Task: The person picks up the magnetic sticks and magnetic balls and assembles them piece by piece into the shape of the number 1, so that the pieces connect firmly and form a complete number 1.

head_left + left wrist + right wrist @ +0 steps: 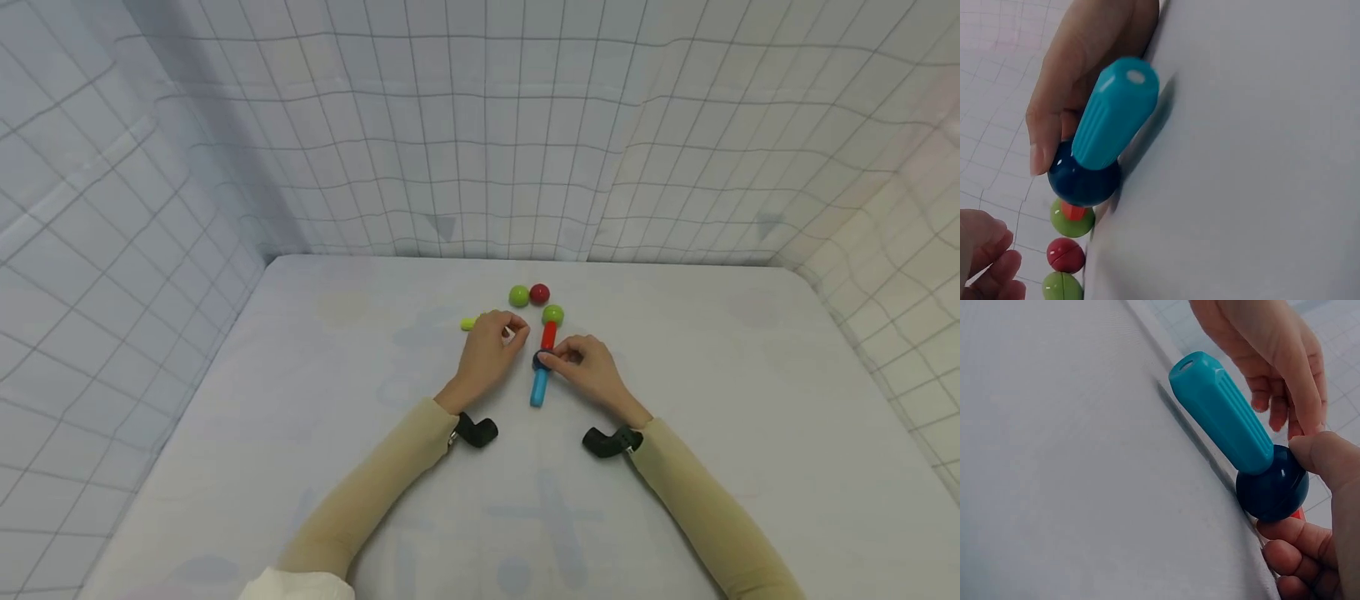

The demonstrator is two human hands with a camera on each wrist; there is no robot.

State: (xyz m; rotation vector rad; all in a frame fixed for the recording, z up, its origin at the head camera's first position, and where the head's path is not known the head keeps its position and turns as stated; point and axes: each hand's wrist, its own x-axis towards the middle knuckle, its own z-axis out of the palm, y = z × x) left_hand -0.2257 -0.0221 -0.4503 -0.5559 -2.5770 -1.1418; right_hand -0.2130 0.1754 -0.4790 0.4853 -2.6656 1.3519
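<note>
My right hand (592, 371) pinches a dark blue ball (1275, 481) between thumb and fingers. A light blue ridged rod (538, 389) sticks out of that ball toward the near side. On the ball's far side a red rod (549, 335) runs to a green ball (553, 314), so these pieces form one line. Left of them, my left hand (486, 354) hovers with bent, loose fingers and nothing visible between them. A yellow-green rod (468, 323) shows beyond the left hand, partly hidden by it.
Behind the line, another green ball (519, 296) and a dark red ball (539, 293) lie side by side on the white table (360, 375). A grid-patterned curtain (480, 125) stands along the back and sides.
</note>
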